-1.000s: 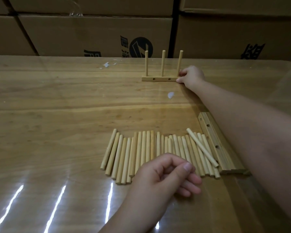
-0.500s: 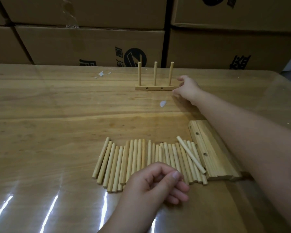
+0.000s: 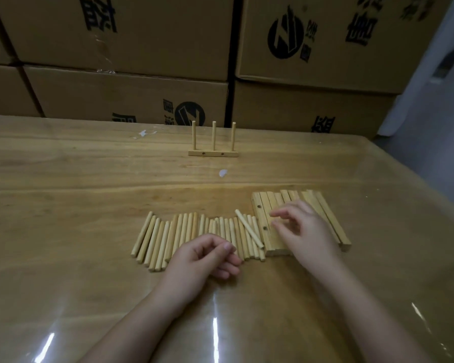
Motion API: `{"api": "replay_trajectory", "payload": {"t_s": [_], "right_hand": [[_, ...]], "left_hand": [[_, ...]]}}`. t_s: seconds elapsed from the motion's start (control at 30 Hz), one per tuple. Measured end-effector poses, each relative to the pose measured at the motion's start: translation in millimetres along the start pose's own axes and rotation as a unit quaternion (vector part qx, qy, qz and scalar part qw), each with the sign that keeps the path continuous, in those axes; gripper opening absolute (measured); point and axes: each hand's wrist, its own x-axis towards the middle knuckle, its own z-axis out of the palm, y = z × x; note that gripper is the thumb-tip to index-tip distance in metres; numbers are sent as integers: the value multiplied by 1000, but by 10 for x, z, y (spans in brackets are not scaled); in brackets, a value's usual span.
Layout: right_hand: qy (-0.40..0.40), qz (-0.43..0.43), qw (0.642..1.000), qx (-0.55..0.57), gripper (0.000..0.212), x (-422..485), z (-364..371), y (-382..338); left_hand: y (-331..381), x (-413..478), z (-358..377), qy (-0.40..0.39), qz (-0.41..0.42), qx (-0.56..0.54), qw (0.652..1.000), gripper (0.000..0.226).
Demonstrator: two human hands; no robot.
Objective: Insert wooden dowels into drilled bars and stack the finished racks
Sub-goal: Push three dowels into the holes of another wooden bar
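- My left hand (image 3: 205, 260): fingers loosely curled, holding nothing, at the dowels' (image 3: 184, 231) 6 o'clock edge.
- My right hand (image 3: 303, 231): fingers spread over bars (image 3: 286, 197), 3 o'clock of dowels.
- One rack (image 3: 213, 153) upright at desk's (image 3: 63, 192) 12 o'clock.

We saw a dim, warm-toned scene. The glossy counter (image 3: 89, 231) caught overhead light as 3 bright white streaks of glare near the bottom edge, with a fainter sheen across its far half. The cardboard boxes (image 3: 131, 95) behind lay in murky shade, darkest in the upper corners. Soft shadows sat under the left hand (image 3: 202, 260) and beside the right hand (image 3: 304, 231), whose fingertips (image 3: 274, 213) looked slightly smeared. The frame was soft and grainy. The wide lens bowed the counter's edges, and the far right blurred to grey-blue.
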Motion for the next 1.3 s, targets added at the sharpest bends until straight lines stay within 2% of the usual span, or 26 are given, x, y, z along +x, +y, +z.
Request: {"api": "replay_trajectory", "payload": {"t_s": [0.13,0.2,0.3,0.37,0.43,0.67,0.77,0.87,0.93,1.0,1.03,1.17,1.3], "right_hand": [[152,87,984,-44,17,-206,-88,260],[190,138,968,-86,27,-223,-161,397],[139,257,947,-131,45,-197,-202,503],[120,265,946,-141,46,-171,-165,515],[136,250,950,-127,42,-142,-149,507],[239,230,943,39,30,-114,-157,600],[312,260,901,152,25,-113,-158,587],[364,234,854,287,26,-139,-200,456],[315,203,832,408,29,-161,-201,307],[212,176,798,536,34,-225,-126,109],[160,174,791,564,38,-269,-69,8],[17,169,798,578,43,-463,194,-298],[-100,146,811,558,51,-563,379,-435]], "left_hand": [[2,-8,-6,0,-4,17,1000,16],[-8,-3,-9,0,-3,16,1000,16],[-30,15,-18,0,-3,19,1000,16],[-36,20,-22,-2,-3,14,1000,16],[-35,20,-26,-6,-2,11,1000,16],[-64,25,-31,-9,5,16,1000,17],[-62,21,-40,-14,10,19,1000,16],[-39,4,-36,-20,17,10,1000,23],[-39,-1,-39,-19,20,3,1000,27],[-45,2,-48,-16,25,5,1000,30],[-46,3,-45,-15,28,7,999,32],[-55,10,-25,-9,44,-15,999,43],[-74,8,-56,1,73,-38,997,36]]}}
